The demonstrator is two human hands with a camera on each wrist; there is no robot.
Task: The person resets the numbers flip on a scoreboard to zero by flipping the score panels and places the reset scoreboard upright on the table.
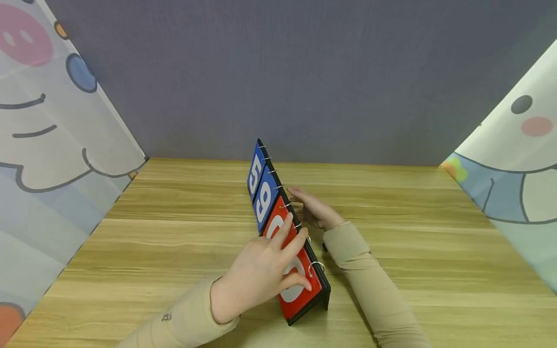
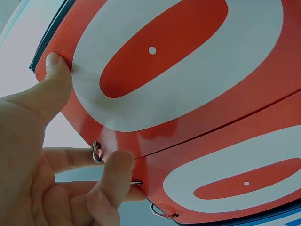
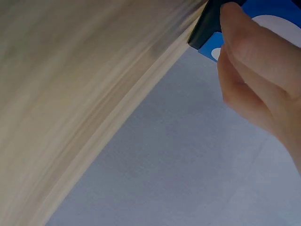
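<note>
The flip scoreboard (image 1: 274, 212) stands on the worktop (image 1: 174, 227) between both hands, its long axis running away from the person, slightly leftward. The left hand (image 1: 263, 266), thumb and fingers spread apart, touches the 2 red cards (image 1: 301, 302); the right hand (image 1: 316, 210) reaches behind, its grip unclear.

The beige left sleeve (image 1: 187, 307) bears small dark lettering (image 1: 167, 317), the beige right sleeve (image 1: 378, 290) a broad cuff (image 1: 345, 241).
</note>
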